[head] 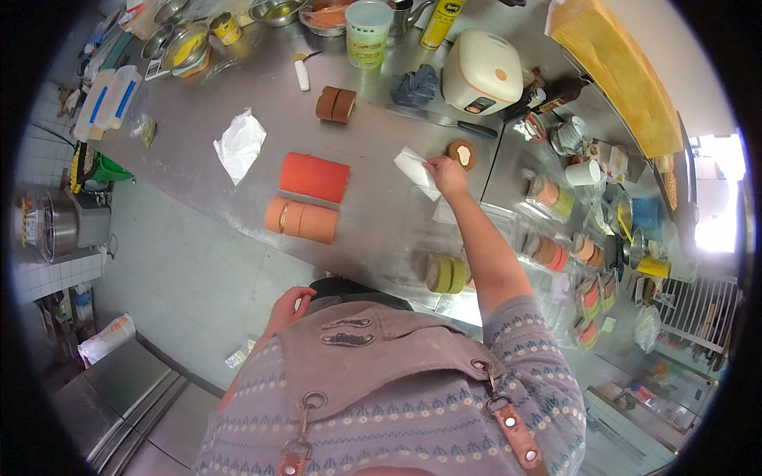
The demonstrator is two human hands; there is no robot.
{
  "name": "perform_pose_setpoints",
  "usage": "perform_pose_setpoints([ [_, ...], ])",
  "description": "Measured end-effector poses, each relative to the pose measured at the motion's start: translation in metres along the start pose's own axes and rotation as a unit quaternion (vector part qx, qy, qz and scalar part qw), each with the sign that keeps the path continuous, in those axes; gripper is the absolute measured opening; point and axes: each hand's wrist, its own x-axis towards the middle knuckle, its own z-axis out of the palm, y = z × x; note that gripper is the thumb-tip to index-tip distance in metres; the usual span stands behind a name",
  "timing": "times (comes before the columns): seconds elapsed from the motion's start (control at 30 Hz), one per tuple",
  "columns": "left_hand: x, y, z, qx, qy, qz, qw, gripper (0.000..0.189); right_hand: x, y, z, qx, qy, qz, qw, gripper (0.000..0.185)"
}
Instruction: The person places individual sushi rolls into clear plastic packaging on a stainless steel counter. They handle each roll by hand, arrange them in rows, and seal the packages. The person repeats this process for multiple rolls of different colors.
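My right hand [447, 174] pinches the end of a folded white paper [414, 169] low over the steel table. Just beyond its fingers a brown roll-cake piece [463, 154] shows its cream centre. Down beside the apron my left hand [290, 308] hangs with loosely bent fingers, and nothing shows in it. A red cake roll [314, 177] lies in front of me, with a cut orange roll [302, 220] nearer. Farther back is a brown roll [336, 105] in two parts. Green roll pieces [446, 273] lie near the table's front edge.
A long spatula or knife [443, 121] lies before a blue cloth [415, 85] and a white rice cooker [482, 71]. Crumpled white paper [240, 146] is at left. Clear boxes with cake slices [546, 253] crowd the right. A small peeler-like tool [302, 72] lies at the back.
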Motion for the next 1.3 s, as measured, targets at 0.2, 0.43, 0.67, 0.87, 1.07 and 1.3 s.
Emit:
perform_pose_setpoints([
  [0.2,0.012,0.05,0.01,-0.043,-0.021,0.025,0.999,0.02,-0.017,-0.045,-0.059,0.027,0.159,-0.145,0.976,0.02],
  [0.43,0.041,0.109,0.026,-0.453,-0.102,-0.03,0.885,0.044,-0.16,-0.157,-0.079,0.513,-0.327,-0.086,0.789,0.027],
  [0.67,0.044,0.1,-0.013,-0.553,-0.193,-0.131,0.8,0.049,-0.223,-0.202,-0.024,0.551,-0.348,0.008,0.758,0.034],
  [0.87,0.052,0.038,-0.099,-0.508,-0.052,-0.225,0.83,0.046,-0.192,-0.23,0.028,0.085,-0.002,-0.187,0.979,0.079],
  [1.07,0.039,-0.003,-0.147,-0.508,-0.067,-0.23,0.827,0.046,-0.18,-0.249,0.073,-0.108,0.015,-0.193,0.975,0.094],
  [1.3,0.046,-0.009,-0.158,-0.503,-0.085,-0.215,0.833,0.047,-0.18,-0.248,0.104,-0.123,0.047,-0.141,0.981,0.088],
])
